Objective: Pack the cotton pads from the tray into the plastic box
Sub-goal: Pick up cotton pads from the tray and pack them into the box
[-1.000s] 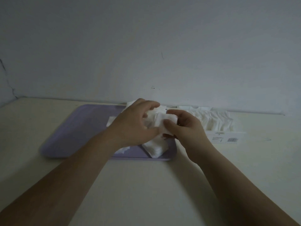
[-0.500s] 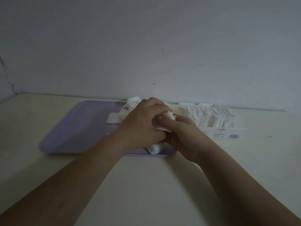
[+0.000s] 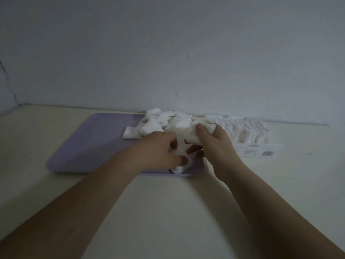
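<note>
A lilac tray [image 3: 97,139] lies on the table with a heap of white cotton pads [image 3: 158,122] at its right side. My right hand [image 3: 214,144] grips a bunch of cotton pads [image 3: 188,137] over the tray's right end, thumb on top. My left hand [image 3: 158,154] reaches under that bunch and pinches at a pad [image 3: 180,149] with curled fingers. The clear plastic box [image 3: 259,150] stands just right of the tray, with white pads [image 3: 244,131] stacked in it. A few pads [image 3: 179,168] lie below my hands.
The open white lid [image 3: 224,116] of the box stands against the wall behind it. A pale wall rises close behind the tray. The cream tabletop [image 3: 168,212] stretches toward me in front of the tray.
My left hand has dropped lower and slid under the bunch. My right hand has lifted slightly with the pads, thumb now on top. More of the heap behind shows.
</note>
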A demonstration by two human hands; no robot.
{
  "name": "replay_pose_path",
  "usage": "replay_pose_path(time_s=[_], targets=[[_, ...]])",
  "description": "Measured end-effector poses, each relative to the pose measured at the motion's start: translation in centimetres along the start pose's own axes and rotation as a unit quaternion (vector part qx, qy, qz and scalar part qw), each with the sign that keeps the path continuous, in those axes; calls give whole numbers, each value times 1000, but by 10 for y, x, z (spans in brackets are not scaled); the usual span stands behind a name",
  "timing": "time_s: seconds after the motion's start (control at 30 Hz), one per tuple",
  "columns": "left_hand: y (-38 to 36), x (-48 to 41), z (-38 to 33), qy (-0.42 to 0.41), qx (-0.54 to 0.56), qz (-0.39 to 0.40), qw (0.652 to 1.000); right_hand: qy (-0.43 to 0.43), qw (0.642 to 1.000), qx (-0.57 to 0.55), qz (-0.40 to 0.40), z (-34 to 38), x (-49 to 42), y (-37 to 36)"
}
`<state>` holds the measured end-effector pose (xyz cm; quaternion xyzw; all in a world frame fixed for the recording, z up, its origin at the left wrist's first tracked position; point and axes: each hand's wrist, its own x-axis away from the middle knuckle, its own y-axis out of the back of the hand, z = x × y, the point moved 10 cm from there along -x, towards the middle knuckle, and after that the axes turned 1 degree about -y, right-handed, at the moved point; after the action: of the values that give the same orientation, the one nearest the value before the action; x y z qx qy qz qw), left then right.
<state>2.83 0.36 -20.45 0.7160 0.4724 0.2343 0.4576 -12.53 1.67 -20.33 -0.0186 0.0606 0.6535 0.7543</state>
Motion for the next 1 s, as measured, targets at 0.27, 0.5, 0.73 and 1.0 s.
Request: replay_pose_path(time_s=[0.27, 0.5, 0.73, 1.0], targets=[[-13, -1, 7, 8, -17, 73, 997, -25, 998, 39, 44, -11, 1, -11], [10, -5, 35, 41, 66, -12, 997, 6, 1000, 7, 15, -12, -5, -9], [24, 8, 41, 99, 274, -93, 952, 18, 1000, 9, -16, -15, -7, 0], [3, 24, 23, 16, 497, -73, 865, 47, 998, -34, 12, -10, -5, 1]])
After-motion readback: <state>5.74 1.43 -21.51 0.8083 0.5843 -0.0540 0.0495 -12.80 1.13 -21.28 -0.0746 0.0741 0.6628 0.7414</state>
